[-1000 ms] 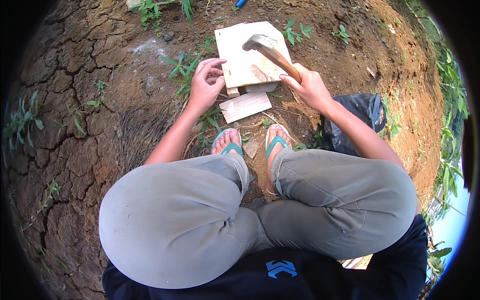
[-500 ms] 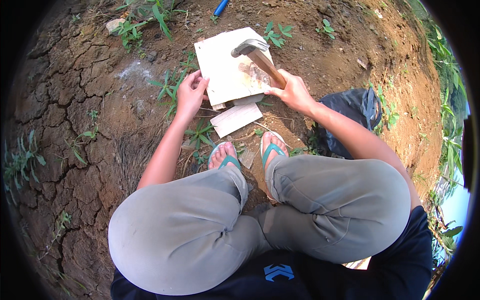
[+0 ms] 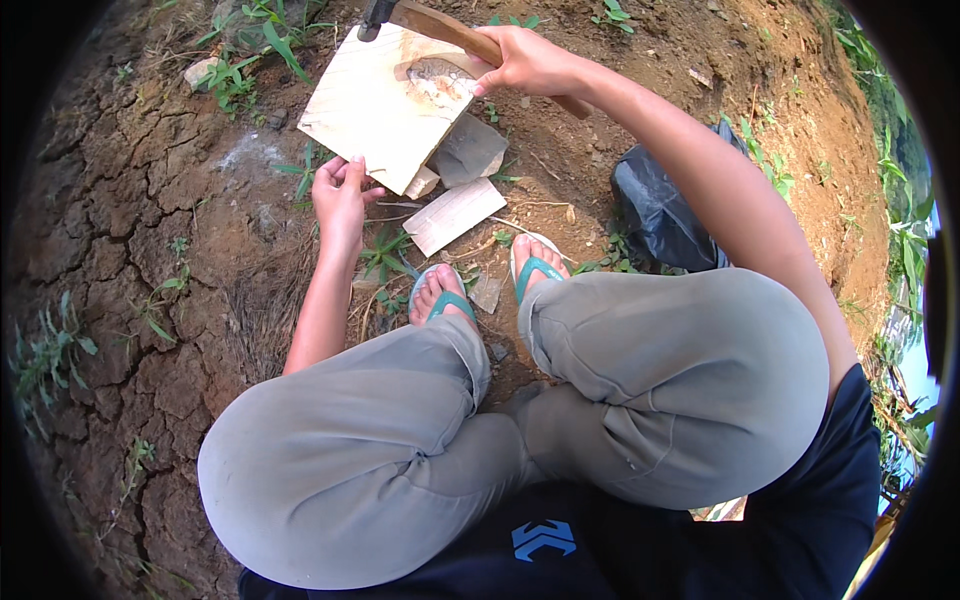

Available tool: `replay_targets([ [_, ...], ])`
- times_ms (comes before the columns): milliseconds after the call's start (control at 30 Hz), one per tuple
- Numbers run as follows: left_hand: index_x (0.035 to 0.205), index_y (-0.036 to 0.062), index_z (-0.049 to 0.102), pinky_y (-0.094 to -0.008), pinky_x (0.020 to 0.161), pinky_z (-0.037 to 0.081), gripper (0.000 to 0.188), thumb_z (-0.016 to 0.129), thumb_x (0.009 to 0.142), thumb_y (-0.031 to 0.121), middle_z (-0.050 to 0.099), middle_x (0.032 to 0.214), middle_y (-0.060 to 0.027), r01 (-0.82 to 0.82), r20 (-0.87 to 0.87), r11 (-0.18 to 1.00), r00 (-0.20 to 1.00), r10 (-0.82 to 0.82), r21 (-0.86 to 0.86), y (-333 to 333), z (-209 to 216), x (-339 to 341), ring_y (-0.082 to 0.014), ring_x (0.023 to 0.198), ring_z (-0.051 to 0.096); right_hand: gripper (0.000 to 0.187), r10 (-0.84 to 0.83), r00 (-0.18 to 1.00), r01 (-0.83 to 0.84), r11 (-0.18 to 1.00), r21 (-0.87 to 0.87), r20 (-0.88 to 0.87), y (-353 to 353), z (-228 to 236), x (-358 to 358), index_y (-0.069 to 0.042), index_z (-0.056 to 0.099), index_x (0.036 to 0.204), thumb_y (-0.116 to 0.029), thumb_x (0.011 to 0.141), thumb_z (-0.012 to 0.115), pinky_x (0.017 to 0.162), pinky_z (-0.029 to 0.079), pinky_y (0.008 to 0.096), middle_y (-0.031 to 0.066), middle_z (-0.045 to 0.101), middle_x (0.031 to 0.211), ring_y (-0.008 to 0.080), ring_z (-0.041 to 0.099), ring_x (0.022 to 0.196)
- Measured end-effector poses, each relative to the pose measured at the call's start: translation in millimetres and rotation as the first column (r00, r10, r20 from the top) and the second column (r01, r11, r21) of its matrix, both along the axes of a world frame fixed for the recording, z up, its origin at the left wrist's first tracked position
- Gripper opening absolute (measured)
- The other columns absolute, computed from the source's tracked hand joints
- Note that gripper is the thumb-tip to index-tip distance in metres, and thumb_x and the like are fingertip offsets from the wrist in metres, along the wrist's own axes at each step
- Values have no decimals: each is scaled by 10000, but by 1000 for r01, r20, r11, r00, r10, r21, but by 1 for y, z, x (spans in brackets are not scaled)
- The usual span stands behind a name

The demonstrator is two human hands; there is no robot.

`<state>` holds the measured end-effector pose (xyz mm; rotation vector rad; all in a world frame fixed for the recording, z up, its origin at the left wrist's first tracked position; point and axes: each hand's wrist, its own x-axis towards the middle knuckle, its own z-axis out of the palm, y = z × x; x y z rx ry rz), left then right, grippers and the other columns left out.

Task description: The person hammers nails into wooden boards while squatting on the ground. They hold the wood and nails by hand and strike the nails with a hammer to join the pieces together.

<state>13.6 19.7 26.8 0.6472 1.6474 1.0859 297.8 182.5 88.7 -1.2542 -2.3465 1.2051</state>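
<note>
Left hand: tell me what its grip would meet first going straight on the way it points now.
The pale wooden board: the left hand's grip is right at its near left edge. Whether it would pass over or under the board is unclear from this view.

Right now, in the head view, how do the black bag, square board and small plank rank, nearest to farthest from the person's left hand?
1. Square board: right at the left hand, just ahead.
2. Small plank: to the hand's right.
3. Black bag: farther right, beyond the plank.
</note>
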Motion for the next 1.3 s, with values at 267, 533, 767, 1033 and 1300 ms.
replay_targets([
  [267, 1326, -121, 377, -290, 641, 615, 519, 669, 989, 146, 625, 1110, -160, 50, 11, 998, 999, -50, -40, -21, -2, 20, -160, 911, 647, 422, 141, 978, -126, 987, -101, 154, -7, -21, 11, -8, 607, 1069, -134, 764, 870, 852, 511, 422, 133, 709, 952, 262, 688, 954],
  [533, 1275, -89, 388, -317, 693, 633, 460, 669, 977, 118, 585, 1094, -160, 168, 12, 979, 986, -168, -116, -14, 0, 34, -187, 886, 662, 592, -20, 997, 34, 979, -199, 73, -28, -36, 47, 26, 584, 1234, -145, 749, 877, 977, 488, 406, 160, 697, 1136, 283, 654, 1108],
  [767, 1333, -96, 418, -346, 801, 598, 561, 713, 947, 184, 612, 1172, -163, 220, 46, 967, 975, -216, -132, -14, 0, 3, -201, 987, 654, 687, -37, 999, 30, 984, -177, -34, -36, -28, 34, 44, 561, 1270, -144, 704, 901, 971, 491, 370, 149, 692, 1145, 232, 649, 1081],
  [1033, 1220, 18, 517, -331, 818, 524, 359, 589, 996, 289, 622, 1108, -68, 97, -51, 995, 994, -99, -35, 10, 30, -47, -122, 968, 594, 474, -296, 895, 127, 886, -446, -334, -49, 16, -22, 15, 553, 1128, -102, 782, 855, 865, 559, 322, 122, 675, 1046, 172, 682, 975],
  [1300, 1347, 42, 436, -337, 847, 536, 527, 641, 989, 369, 579, 1245, -118, 85, -168, 995, 982, -92, -48, -8, 30, -82, -197, 1096, 616, 406, -548, 697, 173, 754, -633, -462, -39, 41, -28, -42, 451, 1161, -49, 876, 741, 731, 641, 334, 96, 641, 1065, 180, 708, 945],
])
